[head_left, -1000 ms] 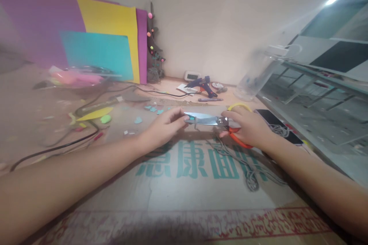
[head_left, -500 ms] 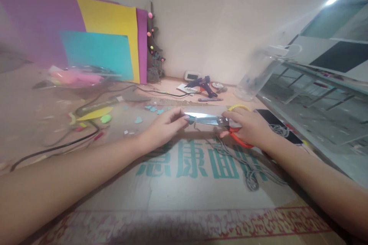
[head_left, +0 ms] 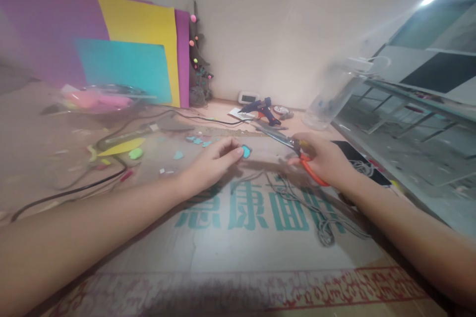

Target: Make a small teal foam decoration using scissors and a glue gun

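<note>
A small blue foam piece (head_left: 246,151) is pinched between the thumb and fingers of my left hand (head_left: 217,161). My right hand (head_left: 322,158) grips the scissors (head_left: 284,139) by their orange and yellow handles; the blades point left and away from me, apart from the foam piece. Below both hands a grey cord (head_left: 303,203) lies loosely looped on the printed sheet (head_left: 230,257). Several blue foam cut-outs (head_left: 178,155) rest beyond my left hand.
A glue gun (head_left: 262,110) lies near the wall beside a small white display device (head_left: 248,97). Coloured sheets (head_left: 126,69) lean at the back left. A clear jug (head_left: 329,101) stands back right; a black phone-like slab (head_left: 362,163) lies by my right wrist.
The scissors have come away from the foam piece, swinging up and back. The cord that hung at the blades now lies on the sheet. My left hand has stayed put.
</note>
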`<action>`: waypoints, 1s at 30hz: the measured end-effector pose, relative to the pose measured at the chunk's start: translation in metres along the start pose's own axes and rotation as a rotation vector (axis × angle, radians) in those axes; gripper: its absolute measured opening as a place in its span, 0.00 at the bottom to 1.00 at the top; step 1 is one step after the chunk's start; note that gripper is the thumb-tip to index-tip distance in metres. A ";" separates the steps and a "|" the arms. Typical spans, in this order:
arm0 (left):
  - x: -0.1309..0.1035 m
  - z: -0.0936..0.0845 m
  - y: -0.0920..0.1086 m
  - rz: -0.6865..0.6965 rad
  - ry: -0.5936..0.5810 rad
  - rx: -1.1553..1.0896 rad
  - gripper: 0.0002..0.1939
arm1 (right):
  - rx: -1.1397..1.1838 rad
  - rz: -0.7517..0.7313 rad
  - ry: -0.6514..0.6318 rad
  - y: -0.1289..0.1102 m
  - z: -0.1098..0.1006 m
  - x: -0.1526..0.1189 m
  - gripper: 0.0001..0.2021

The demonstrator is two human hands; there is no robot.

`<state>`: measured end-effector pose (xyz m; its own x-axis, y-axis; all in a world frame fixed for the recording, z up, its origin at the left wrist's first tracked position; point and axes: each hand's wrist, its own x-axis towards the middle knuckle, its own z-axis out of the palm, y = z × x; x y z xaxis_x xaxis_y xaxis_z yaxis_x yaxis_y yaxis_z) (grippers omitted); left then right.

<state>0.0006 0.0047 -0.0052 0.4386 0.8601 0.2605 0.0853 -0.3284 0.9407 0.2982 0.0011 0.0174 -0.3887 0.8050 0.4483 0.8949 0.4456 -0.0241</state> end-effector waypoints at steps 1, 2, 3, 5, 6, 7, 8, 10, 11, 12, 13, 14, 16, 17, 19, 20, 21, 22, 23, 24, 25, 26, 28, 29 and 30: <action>0.000 0.000 0.000 -0.002 0.000 -0.005 0.13 | 0.015 0.041 0.006 0.000 0.001 0.001 0.24; 0.000 0.000 0.000 0.001 -0.001 -0.003 0.13 | 0.020 0.072 0.005 0.001 0.002 0.002 0.24; -0.001 0.000 -0.001 0.011 -0.003 0.000 0.13 | 0.019 0.086 -0.005 0.002 0.004 0.003 0.23; -0.001 0.000 -0.002 0.038 -0.005 0.005 0.12 | 0.010 0.074 -0.025 0.004 0.008 0.004 0.21; -0.001 0.000 -0.002 0.052 -0.004 0.008 0.12 | 0.005 0.053 -0.036 0.005 0.011 0.004 0.21; -0.001 0.000 -0.003 0.065 -0.001 0.013 0.11 | -0.001 0.029 -0.053 0.007 0.014 0.003 0.21; -0.002 0.001 -0.003 0.075 0.002 0.023 0.11 | -0.009 0.007 -0.080 0.010 0.016 0.003 0.22; -0.003 0.001 -0.003 0.092 0.007 0.063 0.10 | -0.025 -0.029 -0.139 0.014 0.020 0.001 0.23; -0.004 0.001 -0.003 0.100 0.008 0.088 0.10 | -0.031 -0.043 -0.164 0.016 0.021 0.000 0.23; -0.004 0.001 -0.002 0.110 0.008 0.116 0.10 | -0.035 -0.054 -0.179 0.016 0.021 0.000 0.23; -0.005 0.001 -0.001 0.122 0.008 0.148 0.10 | -0.033 -0.060 -0.182 0.016 0.019 0.000 0.22; -0.006 0.001 0.000 0.134 0.009 0.183 0.10 | -0.022 -0.060 -0.170 0.014 0.016 0.001 0.20; -0.007 0.001 0.003 0.170 0.011 0.249 0.09 | 0.031 -0.035 -0.105 0.005 0.006 0.005 0.16; -0.007 0.001 0.004 0.186 0.009 0.276 0.09 | 0.075 -0.014 -0.059 -0.003 0.000 0.008 0.14; -0.007 0.002 0.006 0.207 -0.001 0.310 0.08 | 0.195 0.032 0.026 -0.023 -0.011 0.014 0.11; -0.007 0.002 0.006 0.213 -0.006 0.321 0.08 | 0.264 0.058 0.023 -0.035 -0.014 0.017 0.11; -0.007 0.002 0.006 0.216 -0.011 0.331 0.08 | 0.324 0.074 -0.012 -0.047 -0.016 0.020 0.10; -0.007 0.002 0.006 0.217 -0.012 0.341 0.08 | 0.383 0.068 -0.056 -0.058 -0.015 0.023 0.10; -0.007 0.002 0.005 0.218 -0.013 0.352 0.09 | 0.438 0.064 -0.110 -0.068 -0.013 0.025 0.11; -0.007 0.001 0.004 0.217 -0.016 0.365 0.09 | 0.507 0.073 -0.155 -0.076 -0.008 0.027 0.11; -0.007 0.001 0.003 0.214 -0.019 0.378 0.10 | 0.596 0.088 -0.183 -0.083 -0.003 0.028 0.11; -0.006 0.001 0.002 0.211 -0.022 0.393 0.10 | 0.692 0.114 -0.200 -0.087 0.003 0.028 0.12; -0.006 0.000 0.000 0.199 -0.027 0.424 0.11 | 0.874 0.177 -0.198 -0.091 0.016 0.027 0.13; -0.005 0.000 0.000 0.192 -0.027 0.437 0.11 | 0.948 0.211 -0.189 -0.091 0.021 0.025 0.13; -0.005 0.000 0.000 0.186 -0.026 0.447 0.10 | 1.011 0.242 -0.179 -0.090 0.026 0.024 0.13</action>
<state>-0.0016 0.0003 -0.0068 0.5043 0.7627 0.4049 0.3767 -0.6163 0.6915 0.2031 -0.0098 0.0071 -0.3248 0.9254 0.1954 0.3858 0.3182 -0.8660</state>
